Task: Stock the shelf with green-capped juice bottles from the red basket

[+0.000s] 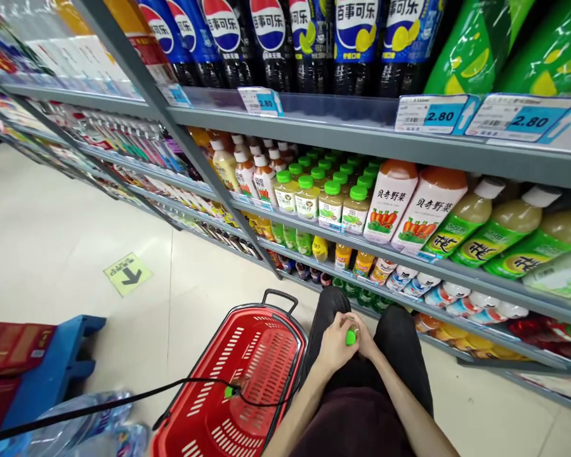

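Observation:
Both my hands meet low in the middle, over my dark trousers. My left hand (pixel 332 344) is curled round a small bright green object (pixel 351 336), and my right hand (pixel 364 341) presses against it from the other side with closed fingers. What the green thing is I cannot make out. Just left of my hands stands a red shopping basket (pixel 209 406) on the floor, with a black cable and a small green piece lying across it.
Grey shelves (pixel 314 127) run along the right: cola bottles on top, green-capped juice bottles (pixel 333 200) and carrot drink bottles (pixel 393 200) below. A blue pallet (pixel 52 368) with red boxes is at lower left, wrapped water bottles (pixel 76 425) near it. A floor arrow sticker (pixel 127 273) lies on pale tiles.

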Demonstrator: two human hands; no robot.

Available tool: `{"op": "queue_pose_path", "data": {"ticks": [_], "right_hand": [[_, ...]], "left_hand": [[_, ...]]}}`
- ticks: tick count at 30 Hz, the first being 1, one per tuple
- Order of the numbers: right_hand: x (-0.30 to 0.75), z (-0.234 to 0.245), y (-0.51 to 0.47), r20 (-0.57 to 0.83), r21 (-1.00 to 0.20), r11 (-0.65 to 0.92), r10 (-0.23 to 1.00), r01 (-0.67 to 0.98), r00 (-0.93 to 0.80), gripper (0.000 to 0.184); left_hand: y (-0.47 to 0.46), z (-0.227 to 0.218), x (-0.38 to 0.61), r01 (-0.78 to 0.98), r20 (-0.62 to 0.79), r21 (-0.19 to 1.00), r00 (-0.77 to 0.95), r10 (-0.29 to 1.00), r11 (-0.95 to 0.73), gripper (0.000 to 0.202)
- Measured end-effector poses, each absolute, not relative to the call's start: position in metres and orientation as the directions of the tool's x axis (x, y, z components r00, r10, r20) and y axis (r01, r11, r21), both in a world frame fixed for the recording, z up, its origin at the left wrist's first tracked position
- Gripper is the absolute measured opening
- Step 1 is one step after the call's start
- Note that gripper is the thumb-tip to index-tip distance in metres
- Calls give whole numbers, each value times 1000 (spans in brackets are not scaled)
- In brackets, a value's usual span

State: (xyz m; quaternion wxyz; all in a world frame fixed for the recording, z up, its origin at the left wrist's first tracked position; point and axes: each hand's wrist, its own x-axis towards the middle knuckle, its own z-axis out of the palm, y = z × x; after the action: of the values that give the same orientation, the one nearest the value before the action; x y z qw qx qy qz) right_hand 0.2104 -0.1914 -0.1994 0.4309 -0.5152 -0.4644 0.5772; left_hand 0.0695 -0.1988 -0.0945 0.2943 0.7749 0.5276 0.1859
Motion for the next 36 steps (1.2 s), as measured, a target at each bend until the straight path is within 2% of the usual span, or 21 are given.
{"op": "queue_pose_path", "data": {"ticks": [7, 11, 14, 17, 19, 21, 25, 31, 36], "right_hand": [[211, -204, -190, -126, -992, -124, 991, 34, -42, 51], [212, -201, -189, -148, -988, -145, 988, 60, -45, 51], [212, -195, -190, -187, -981, -184, 981, 53, -50, 53], [212, -187, -191, -281, -959, -283, 956, -8, -84, 59], [211, -182, -191, -326, -943, -332, 938, -31, -116, 58], [211, -178, -193, -342, -936, -350, 928, -34, -148, 55], [211, -172, -197, -344, -933, -358, 920, -45, -188, 53], [213, -174, -199, -318, -947, -320, 927, 24, -199, 57], [209, -182, -198, -336, -940, -341, 925, 7, -177, 56]], "left_hand": [[-195, -96, 60, 569, 48, 797, 274, 961, -202, 27], [-189, -113, 47, 402, 109, 901, 153, 982, -163, 34], [-184, -133, 38, 284, 98, 952, 58, 993, -111, 38], [-180, -149, 36, 60, 5, 998, 47, 999, -7, 55], [-177, -154, 40, -108, -41, 993, 119, 992, 54, 69], [-175, -155, 47, -198, -57, 976, 187, 981, 94, 82], [-172, -158, 59, -241, -85, 959, 257, 963, 149, 96], [-166, -167, 61, -215, -112, 960, 292, 950, 179, 100], [-158, -161, 56, -233, -178, 938, 306, 935, 255, 85]]}}
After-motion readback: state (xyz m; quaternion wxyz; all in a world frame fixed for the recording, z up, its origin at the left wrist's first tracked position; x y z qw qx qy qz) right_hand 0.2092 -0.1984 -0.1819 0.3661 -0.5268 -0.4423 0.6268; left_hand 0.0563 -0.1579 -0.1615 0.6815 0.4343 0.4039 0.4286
